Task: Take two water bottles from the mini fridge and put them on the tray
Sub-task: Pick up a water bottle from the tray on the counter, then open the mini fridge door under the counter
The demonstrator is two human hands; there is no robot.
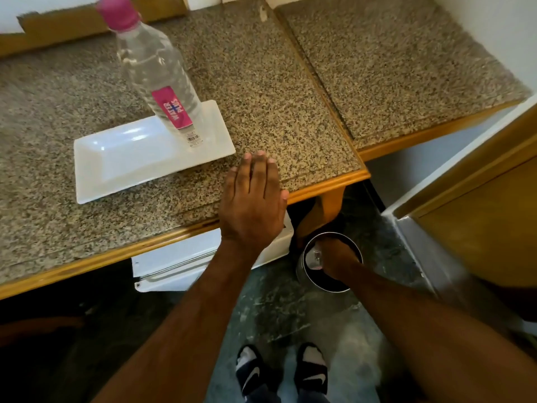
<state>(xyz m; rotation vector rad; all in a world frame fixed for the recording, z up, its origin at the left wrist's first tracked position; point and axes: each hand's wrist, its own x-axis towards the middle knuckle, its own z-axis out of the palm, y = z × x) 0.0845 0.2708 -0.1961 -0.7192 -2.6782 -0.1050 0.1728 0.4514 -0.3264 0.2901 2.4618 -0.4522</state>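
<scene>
A clear water bottle point(157, 71) with a pink cap and pink label stands upright on the right end of the white rectangular tray point(116, 164) on the granite counter. My left hand point(254, 202) lies flat and empty on the counter's front edge, just right of the tray. My right hand point(337, 257) is low, below the counter beside the white mini fridge point(174, 257). It is closed around a second clear bottle point(315, 260) with a bit of pink showing, seen end-on and mostly hidden by the hand.
A round metal bin point(308, 274) stands on the dark floor right under my right hand. A wooden counter leg point(328, 210) is behind it. A second granite slab point(406, 68) lies to the right, a wooden cabinet point(479, 228) beyond it. My feet point(282, 370) are below.
</scene>
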